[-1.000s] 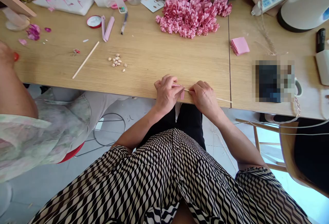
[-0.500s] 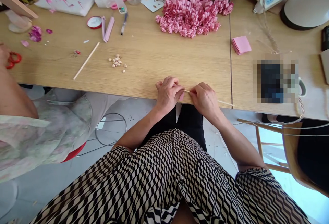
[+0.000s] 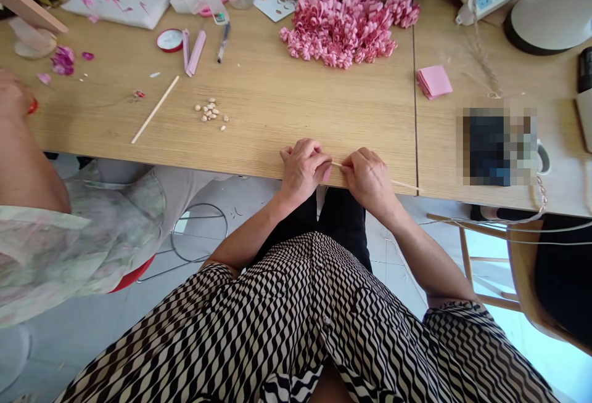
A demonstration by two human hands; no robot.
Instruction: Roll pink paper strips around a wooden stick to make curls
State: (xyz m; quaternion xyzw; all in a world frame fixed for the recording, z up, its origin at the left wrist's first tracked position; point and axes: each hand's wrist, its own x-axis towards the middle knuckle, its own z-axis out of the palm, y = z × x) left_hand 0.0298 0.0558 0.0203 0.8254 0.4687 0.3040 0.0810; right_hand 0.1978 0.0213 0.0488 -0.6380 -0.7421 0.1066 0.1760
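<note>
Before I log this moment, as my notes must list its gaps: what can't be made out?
- Head view: left end of the thin stick, hidden by the left hand.
- Head view: most of the pink strip, behind the same fingers.
- Head view: dark object, pixelated.
- Head view: rest of the red item, under a co-worker's hand.

Wooden table (image 3: 259,95) — on it lie pink curled strips (image 3: 345,27), folded pink sheets (image 3: 435,81), a stick (image 3: 155,109), pale kernels (image 3: 210,110).
</note>
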